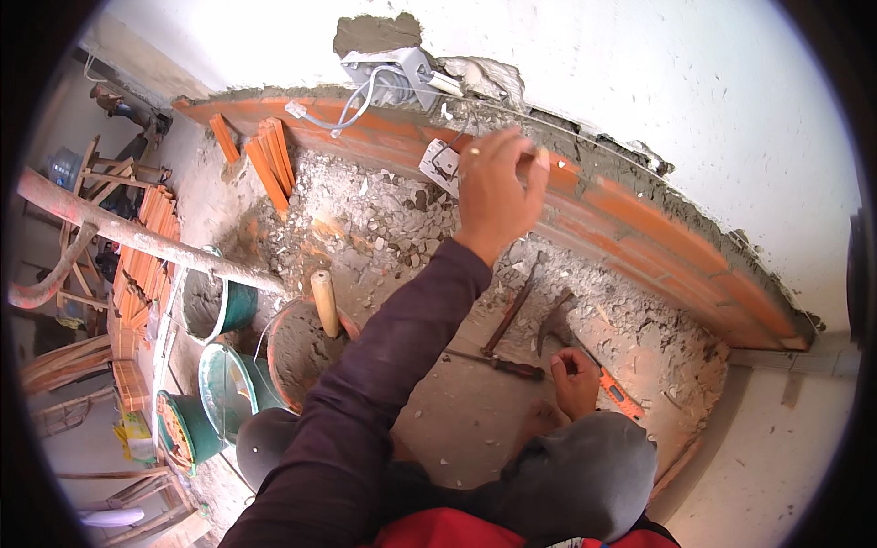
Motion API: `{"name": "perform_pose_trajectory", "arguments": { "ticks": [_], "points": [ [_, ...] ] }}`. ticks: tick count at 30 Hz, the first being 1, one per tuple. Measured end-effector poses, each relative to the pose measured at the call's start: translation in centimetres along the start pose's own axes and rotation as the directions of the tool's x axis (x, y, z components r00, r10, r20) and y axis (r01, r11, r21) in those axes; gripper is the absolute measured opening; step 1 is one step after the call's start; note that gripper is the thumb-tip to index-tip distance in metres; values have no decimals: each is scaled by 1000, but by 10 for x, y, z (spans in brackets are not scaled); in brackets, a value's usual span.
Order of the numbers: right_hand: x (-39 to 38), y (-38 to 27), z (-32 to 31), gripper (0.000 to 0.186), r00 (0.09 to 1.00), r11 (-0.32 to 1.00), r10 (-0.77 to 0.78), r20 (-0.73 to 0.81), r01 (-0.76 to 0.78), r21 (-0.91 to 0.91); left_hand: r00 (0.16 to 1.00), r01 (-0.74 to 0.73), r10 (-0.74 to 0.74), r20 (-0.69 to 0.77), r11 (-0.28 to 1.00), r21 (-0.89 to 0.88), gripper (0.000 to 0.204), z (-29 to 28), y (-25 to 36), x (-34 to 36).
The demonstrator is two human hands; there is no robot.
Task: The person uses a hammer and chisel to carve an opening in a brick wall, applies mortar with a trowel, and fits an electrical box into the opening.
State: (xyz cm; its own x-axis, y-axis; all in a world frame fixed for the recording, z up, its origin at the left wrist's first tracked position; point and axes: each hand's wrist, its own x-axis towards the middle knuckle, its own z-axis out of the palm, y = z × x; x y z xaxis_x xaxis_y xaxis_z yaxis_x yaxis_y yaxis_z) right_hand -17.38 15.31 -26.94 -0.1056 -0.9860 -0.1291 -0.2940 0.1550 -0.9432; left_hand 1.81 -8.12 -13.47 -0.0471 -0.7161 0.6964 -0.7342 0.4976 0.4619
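Observation:
My left hand point(501, 192) reaches up to the top of the low orange brick course point(676, 224) along the wall. Its fingers are curled toward the thumb; whatever they pinch, if anything, is too small to make out. Just left of that hand hangs a white electrical plate point(439, 167). A taut string point(557, 132) runs behind the fingers. My right hand point(575, 382) is by my knee, fingers bent together, their contents hidden. Close by lie a hammer with an orange handle point(619, 393), a dark-handled screwdriver point(517, 368) and a rusty metal bar point(508, 317).
A grey box with a coiled cable point(393, 82) sits at the wall. Rubble point(365, 210) covers the floor below the bricks. To the left stand an orange mortar bucket point(290, 361) with a wooden handle point(324, 301), several green buckets point(239, 306), leaning bricks point(267, 169) and a slanting pole point(146, 239).

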Motion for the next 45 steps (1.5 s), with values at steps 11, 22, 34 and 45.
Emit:
{"name": "perform_pose_trajectory", "arguments": {
  "ticks": [11,22,34,45],
  "points": [
    [11,-1,-10,10,999,998,-44,10,44,-41,980,198,-191,-52,951,240,62,-22,-44,-33],
    [19,-23,42,24,818,761,-250,517,496,-417,908,-287,161,386,911,297,46,-100,-71,-1],
    [52,-199,100,34,393,515,-605,692,857,-36,224,507,2,975,854,-118,40,-386,41,-81],
    [25,-273,291,17,18,-354,18,1000,935,-10,578,481,111,808,754,-448,30,-433,42,-143]
  ]
}}
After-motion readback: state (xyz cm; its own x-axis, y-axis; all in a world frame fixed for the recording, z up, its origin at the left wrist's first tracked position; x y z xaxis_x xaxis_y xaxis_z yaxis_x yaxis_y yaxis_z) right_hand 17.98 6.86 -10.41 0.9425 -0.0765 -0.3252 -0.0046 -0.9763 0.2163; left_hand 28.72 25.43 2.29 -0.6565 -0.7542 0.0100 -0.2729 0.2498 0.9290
